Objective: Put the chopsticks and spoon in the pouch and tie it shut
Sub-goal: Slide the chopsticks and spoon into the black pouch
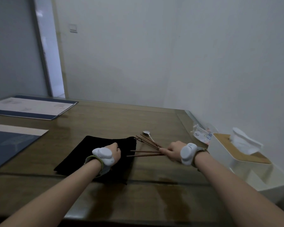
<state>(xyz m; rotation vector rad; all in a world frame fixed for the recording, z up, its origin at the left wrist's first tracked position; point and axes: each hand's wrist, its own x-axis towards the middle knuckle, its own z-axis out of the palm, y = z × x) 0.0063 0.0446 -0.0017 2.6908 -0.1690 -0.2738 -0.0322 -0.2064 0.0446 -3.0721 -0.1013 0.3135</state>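
A black cloth pouch (82,157) lies flat on the wooden table, its mouth facing right with a thin drawstring at the upper right corner. My left hand (114,150) rests on the pouch near its mouth, fingers curled onto the fabric. My right hand (171,150) pinches the right ends of brown wooden chopsticks (145,153), which fan out leftwards, two pointing at the pouch mouth and others angled up-left. A small metal spoon (147,133) lies on the table just behind the chopsticks, untouched.
A white tissue box (223,153) with a wooden lid stands at the right, with a plastic packet (201,134) behind it against the wall. Blue and white placemats (15,141) and a folder (31,106) lie at the left. The table's near edge runs along the bottom.
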